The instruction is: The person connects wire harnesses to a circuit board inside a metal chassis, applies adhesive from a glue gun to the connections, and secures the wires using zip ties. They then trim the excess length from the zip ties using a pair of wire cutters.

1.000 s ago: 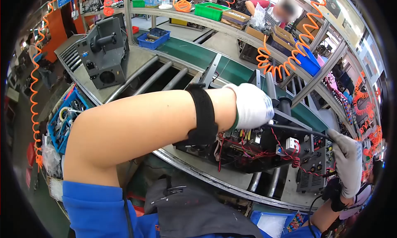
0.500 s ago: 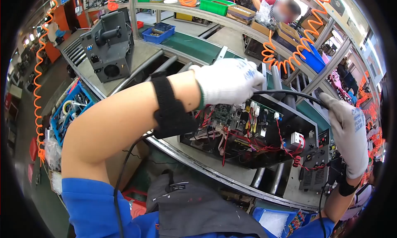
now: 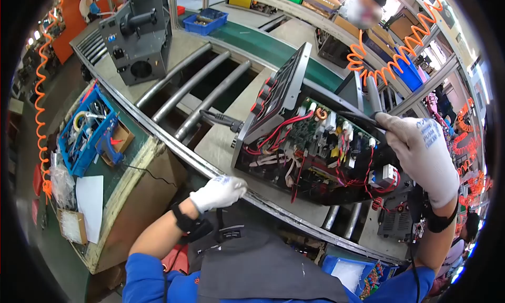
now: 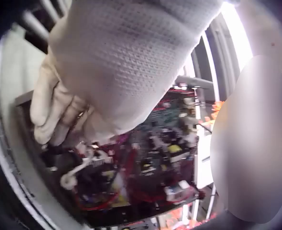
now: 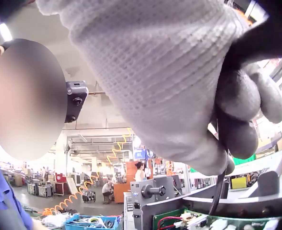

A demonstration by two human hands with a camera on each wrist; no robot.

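Observation:
An uncovered black chassis (image 3: pixel 326 193) with green circuit boards (image 3: pixel 311 128) and red wires lies on the roller conveyor. In its white glove, my right hand (image 3: pixel 421 150) grips a black cable (image 3: pixel 357 115) over the chassis's far edge; the right wrist view shows the gloved fingers curled round the cable (image 5: pixel 219 189). My left hand (image 3: pixel 218 192), also gloved, is by the conveyor's near rail, left of the chassis, its fingers loosely bent. The left wrist view shows that hand (image 4: pixel 126 62) above blurred wiring, with no clearly held object.
Another grey chassis (image 3: pixel 138 45) stands at the back left. A blue tool tray (image 3: pixel 79 145) is on the left bench. Metal rollers (image 3: pixel 202 95) lie left of the near chassis. An orange coiled hose (image 3: pixel 386 74) hangs behind; a person (image 3: pixel 350 0) is across the line.
My left hand has let go of the cable and moved down and left to the near rail. The right hand has moved slightly left, still gripping the cable. The chassis's left panel is uncovered to view.

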